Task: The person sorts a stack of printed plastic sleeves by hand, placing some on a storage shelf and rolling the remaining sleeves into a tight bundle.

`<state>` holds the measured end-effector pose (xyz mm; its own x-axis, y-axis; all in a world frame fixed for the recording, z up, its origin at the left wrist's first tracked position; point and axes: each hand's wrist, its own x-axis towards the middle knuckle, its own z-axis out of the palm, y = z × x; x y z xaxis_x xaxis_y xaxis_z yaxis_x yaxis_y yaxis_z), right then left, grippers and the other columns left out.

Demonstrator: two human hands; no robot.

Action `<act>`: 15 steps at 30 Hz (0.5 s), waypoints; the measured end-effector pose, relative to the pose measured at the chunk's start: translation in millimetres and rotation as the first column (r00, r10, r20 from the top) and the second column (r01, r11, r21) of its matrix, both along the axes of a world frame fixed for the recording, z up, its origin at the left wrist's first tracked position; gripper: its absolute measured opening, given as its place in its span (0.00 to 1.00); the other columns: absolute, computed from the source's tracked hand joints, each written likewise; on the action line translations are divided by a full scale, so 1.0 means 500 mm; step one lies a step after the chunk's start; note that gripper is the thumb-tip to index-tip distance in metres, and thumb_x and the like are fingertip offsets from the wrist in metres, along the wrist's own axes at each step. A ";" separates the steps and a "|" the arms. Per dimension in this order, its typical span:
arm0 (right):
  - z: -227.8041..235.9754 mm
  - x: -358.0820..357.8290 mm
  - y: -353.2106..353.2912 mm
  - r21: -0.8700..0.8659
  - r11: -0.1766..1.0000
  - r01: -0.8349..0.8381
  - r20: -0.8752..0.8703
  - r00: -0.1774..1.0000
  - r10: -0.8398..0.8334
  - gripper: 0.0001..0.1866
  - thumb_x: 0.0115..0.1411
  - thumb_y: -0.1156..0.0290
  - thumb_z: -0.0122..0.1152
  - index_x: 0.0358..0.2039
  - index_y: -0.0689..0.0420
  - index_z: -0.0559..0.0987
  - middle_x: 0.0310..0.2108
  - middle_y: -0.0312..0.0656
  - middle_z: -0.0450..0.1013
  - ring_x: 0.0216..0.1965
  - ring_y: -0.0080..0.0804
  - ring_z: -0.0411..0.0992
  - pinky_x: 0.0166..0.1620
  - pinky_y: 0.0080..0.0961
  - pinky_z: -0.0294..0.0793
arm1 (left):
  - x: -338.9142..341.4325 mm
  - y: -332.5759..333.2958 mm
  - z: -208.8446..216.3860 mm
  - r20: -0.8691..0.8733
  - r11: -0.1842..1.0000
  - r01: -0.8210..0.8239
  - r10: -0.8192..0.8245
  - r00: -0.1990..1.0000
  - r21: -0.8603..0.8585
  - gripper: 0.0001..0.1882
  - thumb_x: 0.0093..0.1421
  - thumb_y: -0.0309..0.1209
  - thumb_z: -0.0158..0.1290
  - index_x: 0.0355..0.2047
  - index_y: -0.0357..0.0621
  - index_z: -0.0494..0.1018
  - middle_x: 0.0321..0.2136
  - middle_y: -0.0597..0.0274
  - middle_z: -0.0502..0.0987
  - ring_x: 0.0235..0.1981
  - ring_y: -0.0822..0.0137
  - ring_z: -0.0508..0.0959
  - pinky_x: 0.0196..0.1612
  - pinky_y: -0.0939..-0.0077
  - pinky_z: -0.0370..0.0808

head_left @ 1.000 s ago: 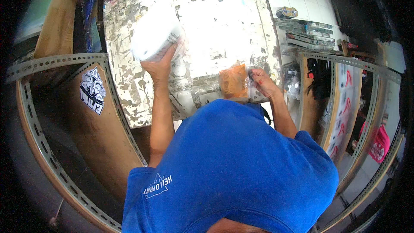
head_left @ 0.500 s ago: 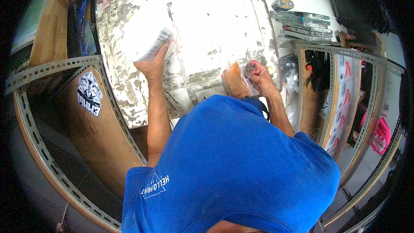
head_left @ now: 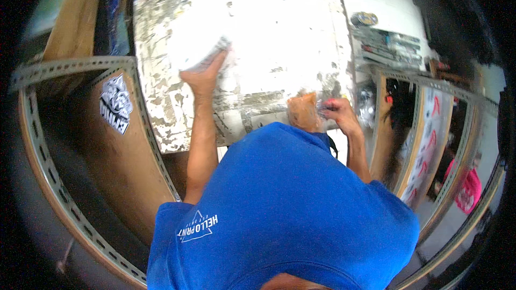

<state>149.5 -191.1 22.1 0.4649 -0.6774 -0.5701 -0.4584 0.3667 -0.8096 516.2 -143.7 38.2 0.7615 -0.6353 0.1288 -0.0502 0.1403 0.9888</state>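
My left hand (head_left: 203,79) is closed around a white plastic packet (head_left: 205,60) with dark print; glare washes out much of it. It is held over the left part of a worn, paint-spotted white table (head_left: 156,96). Close to my body, at the table's near right edge, my right hand (head_left: 344,115) pinches the clear end of a plastic bag (head_left: 303,109). Something orange-brown fills the bag. What exactly is inside cannot be made out.
Perforated metal racks with wooden panels stand at the left (head_left: 70,70) and the right (head_left: 457,92). A stack of dark frames (head_left: 389,45) lies beyond the table on the right. A pink item (head_left: 468,190) hangs at the far right.
The whole view has shifted a little and blurred. My right hand's fingers have turned and stretched toward the orange-brown bag, still gripping its end. The white packet in my left hand is tilted flatter.
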 end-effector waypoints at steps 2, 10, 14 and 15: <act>-0.003 -0.009 -0.007 -0.031 0.991 -0.131 0.008 0.991 0.131 0.13 0.52 0.84 0.57 0.38 0.64 0.83 0.25 0.34 0.75 0.28 0.20 0.69 0.31 0.21 0.69 | 0.014 0.008 -0.027 0.048 0.999 -0.033 0.033 0.998 0.010 0.24 0.43 0.18 0.69 0.41 0.25 0.73 0.38 0.51 0.79 0.38 0.66 0.80 0.40 0.73 0.80; -0.113 -0.040 0.008 -0.320 0.854 -0.409 -0.373 0.883 0.284 0.12 0.54 0.71 0.59 0.37 0.59 0.85 0.17 0.36 0.74 0.19 0.24 0.68 0.23 0.25 0.65 | 0.032 0.005 -0.098 -0.087 0.999 0.038 -0.040 0.995 -0.024 0.40 0.39 0.30 0.74 0.51 0.33 0.66 0.42 0.53 0.78 0.44 0.63 0.78 0.50 0.68 0.76; -0.129 -0.013 0.017 -0.392 0.854 -0.341 -0.416 0.894 0.165 0.16 0.50 0.62 0.64 0.28 0.65 0.82 0.18 0.50 0.73 0.21 0.39 0.71 0.28 0.37 0.69 | 0.033 0.011 -0.032 0.175 0.999 -0.010 0.003 0.984 0.037 0.45 0.38 0.32 0.75 0.54 0.37 0.61 0.47 0.53 0.74 0.49 0.63 0.76 0.52 0.67 0.74; -0.132 -0.008 0.022 -0.435 0.863 -0.256 -0.364 0.927 0.092 0.18 0.47 0.59 0.67 0.24 0.65 0.81 0.17 0.53 0.72 0.20 0.45 0.71 0.29 0.42 0.69 | 0.031 0.014 -0.033 0.162 0.999 -0.045 0.043 0.986 0.006 0.45 0.37 0.33 0.75 0.53 0.39 0.63 0.46 0.53 0.75 0.48 0.62 0.76 0.51 0.67 0.74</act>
<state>145.4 -179.9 -43.8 0.4478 -0.8252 -0.3443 -0.7409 -0.1270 -0.6595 531.8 -136.6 21.9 0.7586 -0.6033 0.2461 -0.2151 0.1246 0.9686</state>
